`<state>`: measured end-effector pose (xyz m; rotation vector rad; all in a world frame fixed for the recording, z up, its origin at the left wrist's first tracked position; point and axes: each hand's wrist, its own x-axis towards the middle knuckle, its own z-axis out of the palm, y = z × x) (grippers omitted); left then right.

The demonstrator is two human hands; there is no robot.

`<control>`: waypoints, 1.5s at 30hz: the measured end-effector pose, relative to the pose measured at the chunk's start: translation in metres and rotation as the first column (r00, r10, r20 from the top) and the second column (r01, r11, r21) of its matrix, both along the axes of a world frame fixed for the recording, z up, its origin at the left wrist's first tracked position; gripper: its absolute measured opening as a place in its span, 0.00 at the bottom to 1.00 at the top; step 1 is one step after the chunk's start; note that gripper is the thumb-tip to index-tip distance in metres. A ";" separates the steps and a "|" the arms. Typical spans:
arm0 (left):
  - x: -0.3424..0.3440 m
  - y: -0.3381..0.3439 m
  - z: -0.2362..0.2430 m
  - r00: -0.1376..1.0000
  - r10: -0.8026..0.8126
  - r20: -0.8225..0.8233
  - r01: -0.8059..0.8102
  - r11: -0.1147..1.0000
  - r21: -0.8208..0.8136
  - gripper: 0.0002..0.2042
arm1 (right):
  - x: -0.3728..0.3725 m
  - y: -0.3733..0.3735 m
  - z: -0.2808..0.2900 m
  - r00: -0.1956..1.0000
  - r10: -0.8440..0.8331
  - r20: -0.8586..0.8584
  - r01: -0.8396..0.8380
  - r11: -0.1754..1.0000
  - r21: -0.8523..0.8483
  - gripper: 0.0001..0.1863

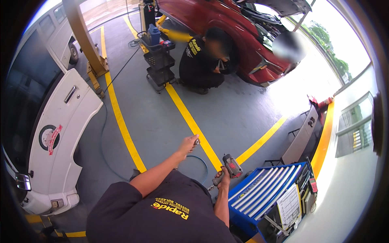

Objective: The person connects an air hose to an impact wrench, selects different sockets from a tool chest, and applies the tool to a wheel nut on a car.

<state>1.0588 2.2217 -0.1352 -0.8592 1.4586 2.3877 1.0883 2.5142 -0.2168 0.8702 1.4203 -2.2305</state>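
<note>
My left hand (187,145) is held out in front of me, fingers closed round a small metal piece that looks like a socket (197,142). My right hand (222,178) grips the handle of a grey and red impact wrench (232,165), its head raised above the fist. A fitting shows at the bottom of the wrench handle, and a thin blue air hose (204,163) loops over the floor between my arms. The two hands are apart, and the socket does not touch the wrench.
A blue tool cabinet (248,178) with pale drawers stands at my right, near a long grey table (300,135). Ahead, a co-worker (198,60) squats by a red car (202,18) with its hood up, beside a black tool cart (159,60). A white van (60,133) is at left.
</note>
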 end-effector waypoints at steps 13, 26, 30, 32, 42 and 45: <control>0.028 -0.158 0.073 0.930 0.202 -0.309 -0.258 0.954 -0.152 0.13 | 0.011 -0.218 0.081 0.053 0.863 -0.502 -0.364 0.485 0.795 0.15; 0.008 -0.192 0.133 0.866 0.336 -0.372 -0.424 0.886 -0.187 0.14 | -0.027 -0.231 0.068 0.145 0.809 -0.570 -0.670 0.504 0.545 0.25; -0.033 -0.191 0.131 0.859 0.267 -0.436 -0.404 0.877 -0.259 0.15 | -0.070 -0.229 0.084 0.265 0.804 -0.533 -0.794 0.496 0.353 0.20; -0.061 -0.184 0.134 0.862 0.222 -0.456 -0.387 0.868 -0.310 0.15 | -0.107 -0.226 0.096 0.568 0.700 -0.432 -0.822 0.503 -0.266 0.18; -0.202 -0.152 0.146 0.743 0.240 -0.625 -0.392 0.913 -0.116 0.10 | -0.240 -0.208 0.135 0.746 0.665 -0.029 -0.328 0.329 -0.886 0.29; -0.228 -0.165 0.145 0.705 0.213 -0.676 -0.379 0.920 -0.104 0.09 | -0.258 -0.222 0.122 0.855 0.510 -0.097 -0.115 0.003 -0.993 0.30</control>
